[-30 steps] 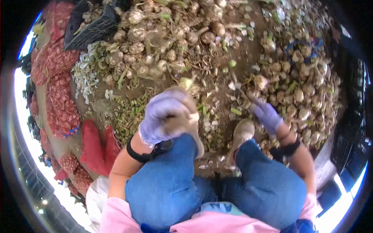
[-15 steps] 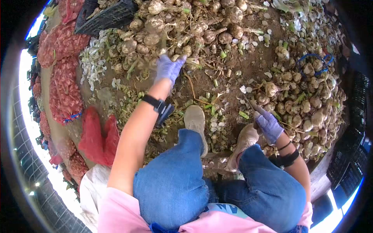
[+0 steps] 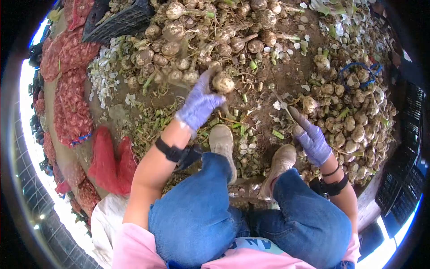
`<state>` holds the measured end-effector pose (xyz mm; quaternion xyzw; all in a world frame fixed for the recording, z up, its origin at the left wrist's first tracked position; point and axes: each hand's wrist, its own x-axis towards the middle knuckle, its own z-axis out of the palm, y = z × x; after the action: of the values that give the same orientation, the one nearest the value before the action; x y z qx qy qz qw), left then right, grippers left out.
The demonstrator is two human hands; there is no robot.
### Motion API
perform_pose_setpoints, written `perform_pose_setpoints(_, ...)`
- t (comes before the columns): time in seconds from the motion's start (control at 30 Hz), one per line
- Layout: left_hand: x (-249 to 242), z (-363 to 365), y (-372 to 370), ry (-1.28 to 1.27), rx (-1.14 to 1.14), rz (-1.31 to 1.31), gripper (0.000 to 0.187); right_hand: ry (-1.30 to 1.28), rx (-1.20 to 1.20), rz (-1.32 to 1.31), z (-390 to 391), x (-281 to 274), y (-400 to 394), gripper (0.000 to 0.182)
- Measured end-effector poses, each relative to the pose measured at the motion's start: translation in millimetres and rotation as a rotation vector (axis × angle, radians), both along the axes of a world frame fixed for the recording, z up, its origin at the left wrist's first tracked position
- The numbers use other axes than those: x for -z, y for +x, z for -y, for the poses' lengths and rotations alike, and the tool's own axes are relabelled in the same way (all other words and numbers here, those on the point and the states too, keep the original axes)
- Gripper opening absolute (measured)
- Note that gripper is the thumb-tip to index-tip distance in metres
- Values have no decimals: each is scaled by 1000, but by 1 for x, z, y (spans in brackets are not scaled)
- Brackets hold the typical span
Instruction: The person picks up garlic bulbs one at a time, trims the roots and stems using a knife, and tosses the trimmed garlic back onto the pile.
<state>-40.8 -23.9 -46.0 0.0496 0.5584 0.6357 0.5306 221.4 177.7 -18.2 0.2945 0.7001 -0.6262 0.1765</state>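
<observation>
Drawn back a little from the far heap since the earlier frame, the person's left hand (image 3: 197, 107) now has a garlic bulb (image 3: 223, 83) between thumb and fingers, partly curled around it. It is raised over the ground, on the near side of the far heap (image 3: 174, 32).

Seen from the head view, the right hand (image 3: 314, 143) has barely shifted. Its fingers are closed on a thin knife (image 3: 281, 100), the blade slanting toward the far left. Blade and bulb are apart. My reading is that one bulb has just been picked out; handling it beside that blade calls for a steady hold, fingers clear of the edge.

Counting: two gloved hands, one bulb held, one knife, two shoes (image 3: 221, 139), and two main heaps, the second heap (image 3: 358, 133) at the right; their bulbs overlap too much to count. One black crate (image 3: 118, 22) tilts at the far left, above at least three filled red mesh sacks (image 3: 73, 107). One loop of blue cord (image 3: 374, 80) lies at the right.
</observation>
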Motion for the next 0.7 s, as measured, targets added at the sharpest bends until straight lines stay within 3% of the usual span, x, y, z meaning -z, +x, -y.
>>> perform_pose_setpoints(0.07, 6, 2, 16, 153, -34, -1, 94, 77, -50, -112, 0, -11, -7, 55)
perform_pose_setpoints(0.17, -38, -7, 23, 1, 122, -141, 88, 173, -104, -313, 1, -20, -14, 58)
perform_pose_setpoints(0.23, -39, -7, 26, -1, 172, -242, 83, 151, -92, -381, 2, -25, -18, 61)
perform_pose_setpoints(0.33, -49, -9, 33, 133, 99, 44, 83, 145, -58, -318, 3, -35, -20, 63)
perform_pose_setpoints(0.47, -40, -6, 36, 102, 161, -122, 68, 156, -48, -343, 2, -33, -20, 65)
perform_pose_setpoints(0.57, -19, -2, 32, 13, 107, 72, 52, 141, -24, -352, 3, -28, -18, 67)
perform_pose_setpoints(0.67, -44, -23, 42, -126, -124, 217, 44, 20, 39, -283, 4, -34, -18, 70)
perform_pose_setpoints(0.7, -30, -17, 37, -34, -52, 196, 46, 6, 63, -300, 5, -33, -19, 72)
